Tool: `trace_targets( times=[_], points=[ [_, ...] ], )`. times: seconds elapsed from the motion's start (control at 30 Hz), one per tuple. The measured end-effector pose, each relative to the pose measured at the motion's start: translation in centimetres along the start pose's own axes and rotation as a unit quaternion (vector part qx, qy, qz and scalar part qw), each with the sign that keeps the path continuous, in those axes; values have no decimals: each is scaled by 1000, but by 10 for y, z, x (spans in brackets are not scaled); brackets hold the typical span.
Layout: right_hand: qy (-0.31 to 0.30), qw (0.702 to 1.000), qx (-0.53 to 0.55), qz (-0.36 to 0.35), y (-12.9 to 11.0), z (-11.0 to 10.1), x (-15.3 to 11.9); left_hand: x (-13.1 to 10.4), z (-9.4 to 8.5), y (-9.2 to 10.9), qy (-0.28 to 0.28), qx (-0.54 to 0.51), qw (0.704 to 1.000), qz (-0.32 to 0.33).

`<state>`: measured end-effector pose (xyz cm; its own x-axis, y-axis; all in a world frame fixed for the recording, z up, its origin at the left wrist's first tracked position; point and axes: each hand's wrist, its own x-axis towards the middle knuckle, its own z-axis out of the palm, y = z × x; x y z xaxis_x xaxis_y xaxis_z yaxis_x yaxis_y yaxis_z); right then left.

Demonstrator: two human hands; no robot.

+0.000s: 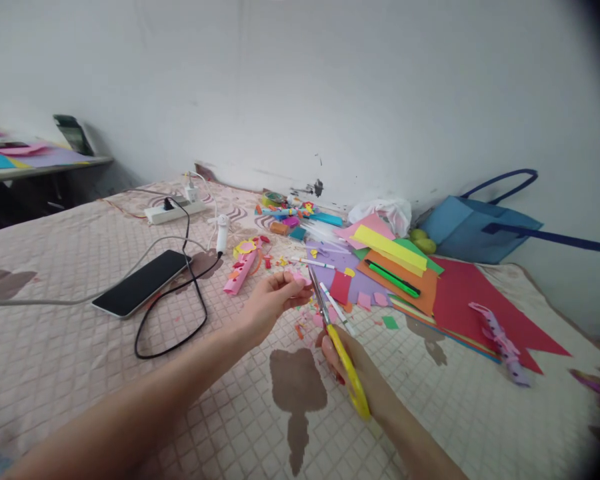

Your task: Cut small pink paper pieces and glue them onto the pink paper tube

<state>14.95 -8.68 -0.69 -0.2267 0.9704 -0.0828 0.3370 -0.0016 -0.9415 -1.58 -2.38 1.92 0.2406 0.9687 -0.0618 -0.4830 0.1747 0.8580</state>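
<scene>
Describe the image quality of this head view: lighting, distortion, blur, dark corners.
Head view: soft, even light with no hard shadows or glare; wide-angle lens bends the bed edges and stretches both forearms; a dark vignette covers the right edge and corners; the left hand, its pink paper piece and the right hand with yellow scissors look slightly soft; the phone screen shows only faint sheen.

Single head-worn view, looking forward and down over a quilted bed [80,373], hands close at lower centre, wall [330,87] across the upper frame, paper clutter mid-right.
</scene>
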Motion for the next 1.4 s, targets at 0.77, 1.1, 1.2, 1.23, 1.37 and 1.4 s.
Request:
trace_targets(
  times=[0.77, 1.1, 1.2, 1.23, 1.37, 1.4],
  points=[
    [22, 995, -85, -46, -1, 1, 1, -2, 4, 0, 9, -7, 999, 30],
    [21, 995, -87, -44, -2, 0, 0, -2, 4, 0, 12, -8, 1000, 24],
    [22, 995, -88, -39, -1, 0, 0, -2, 4, 0, 10, -7, 1000, 27],
    [21, 995, -88, -38, 0, 0, 0, -2, 4, 0, 11, -7, 1000, 27],
    [17, 996, -82, -27, 1, 0, 1, -2, 4, 0, 17, -13, 999, 25],
    [18, 996, -82, -27, 1, 0, 1, -2, 4, 0, 17, -15, 999, 25]
  ],
)
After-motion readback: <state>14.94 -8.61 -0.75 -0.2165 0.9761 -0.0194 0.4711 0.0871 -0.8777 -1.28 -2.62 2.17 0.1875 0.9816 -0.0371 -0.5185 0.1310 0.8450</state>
